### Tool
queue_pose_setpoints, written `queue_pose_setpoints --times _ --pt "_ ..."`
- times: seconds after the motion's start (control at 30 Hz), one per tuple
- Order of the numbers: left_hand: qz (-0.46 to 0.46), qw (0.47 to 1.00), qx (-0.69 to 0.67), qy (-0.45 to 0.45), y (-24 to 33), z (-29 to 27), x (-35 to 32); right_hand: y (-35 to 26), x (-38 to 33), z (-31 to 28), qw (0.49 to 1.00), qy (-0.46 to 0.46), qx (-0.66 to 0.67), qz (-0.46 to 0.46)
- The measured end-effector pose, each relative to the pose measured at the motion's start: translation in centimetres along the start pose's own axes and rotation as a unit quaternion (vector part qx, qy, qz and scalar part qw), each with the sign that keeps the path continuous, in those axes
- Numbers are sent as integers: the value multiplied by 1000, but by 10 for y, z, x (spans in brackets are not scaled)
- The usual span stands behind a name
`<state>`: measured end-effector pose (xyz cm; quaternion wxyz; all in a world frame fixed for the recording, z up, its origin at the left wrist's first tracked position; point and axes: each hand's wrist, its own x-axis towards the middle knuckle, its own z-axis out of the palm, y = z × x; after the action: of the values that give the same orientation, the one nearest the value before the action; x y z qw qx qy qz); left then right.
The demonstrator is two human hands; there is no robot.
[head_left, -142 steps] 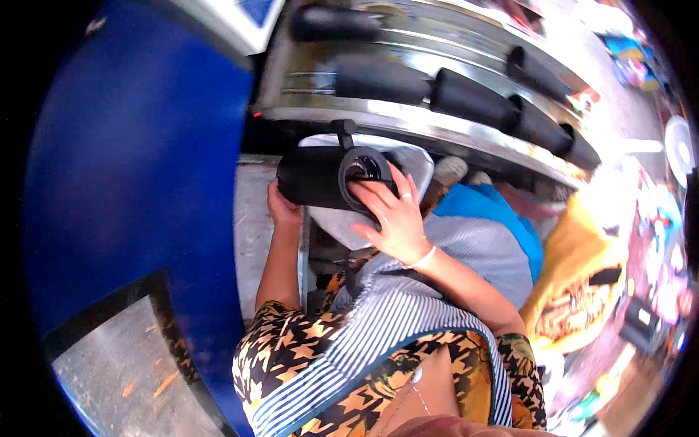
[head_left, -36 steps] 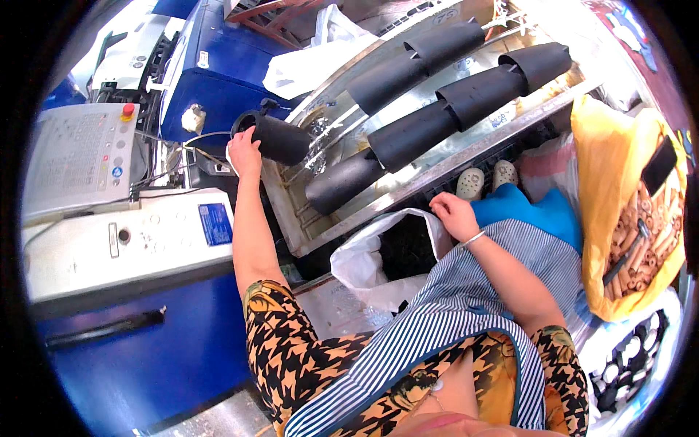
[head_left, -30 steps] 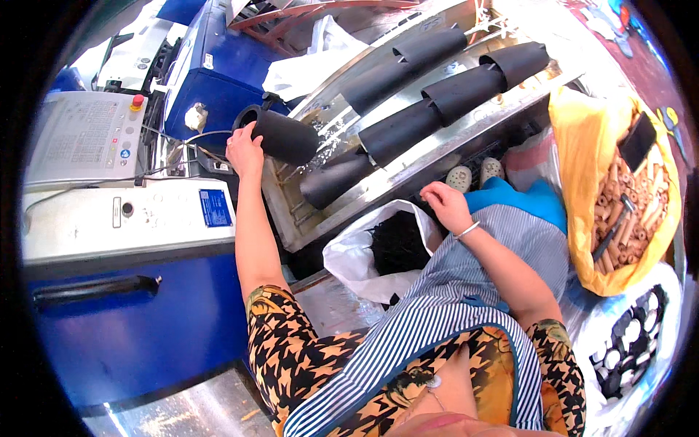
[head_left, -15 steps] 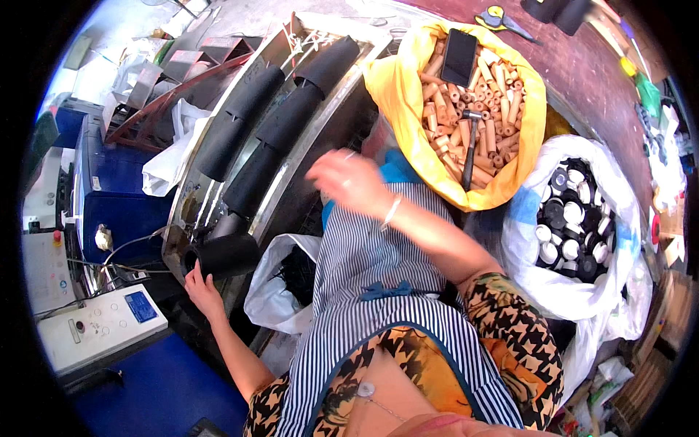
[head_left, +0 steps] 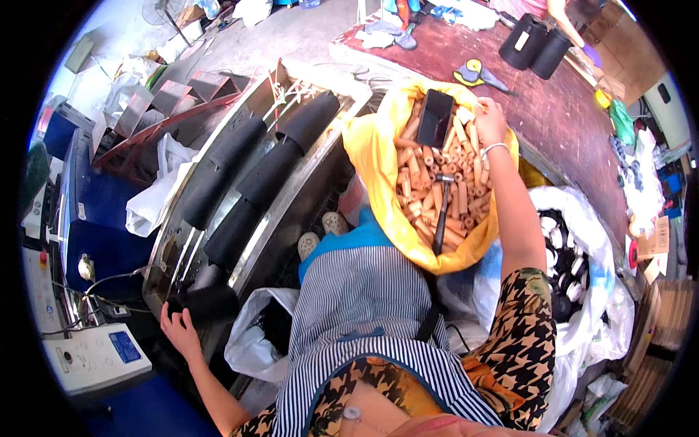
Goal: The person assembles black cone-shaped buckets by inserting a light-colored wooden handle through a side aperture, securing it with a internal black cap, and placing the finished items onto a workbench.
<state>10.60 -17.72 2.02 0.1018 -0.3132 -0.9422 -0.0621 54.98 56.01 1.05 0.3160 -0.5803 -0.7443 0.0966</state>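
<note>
Right hand (head_left: 490, 121) moved to yellow sack (head_left: 368, 149) — tan tubes (head_left: 417, 173), hammer (head_left: 441, 218) inside.

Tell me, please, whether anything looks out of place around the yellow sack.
Yes: a black phone and a hammer lie on the tan tubes in the yellow sack, which looks odd because neither matches the sack's other contents.

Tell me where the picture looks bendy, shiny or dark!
In the head view, the metal trough looks bowed and the corners black; glare whitens the trough's far end; the black tube by the left hand looks dark with little detail.
</note>
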Motion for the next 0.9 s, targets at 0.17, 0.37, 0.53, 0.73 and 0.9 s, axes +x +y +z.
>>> queue_pose_setpoints --times 0.17,0.37,0.53,0.73,0.9 --pt "-31 999 8 -26 28 -3 19 33 99 21 986 -28 -155 57" --pt "-104 974 124 -159 35 -12 25 54 165 82 975 -123 -153 106" --pt "-114 966 139 -184 37 14 56 96 191 78 995 -77 -30 52" --pt "-121 968 129 -181 38 15 53 17 140 -50 985 63 108 -117" --pt "-21 984 110 -138 60 32 64 62 12 -148 957 -253 -110 -91"
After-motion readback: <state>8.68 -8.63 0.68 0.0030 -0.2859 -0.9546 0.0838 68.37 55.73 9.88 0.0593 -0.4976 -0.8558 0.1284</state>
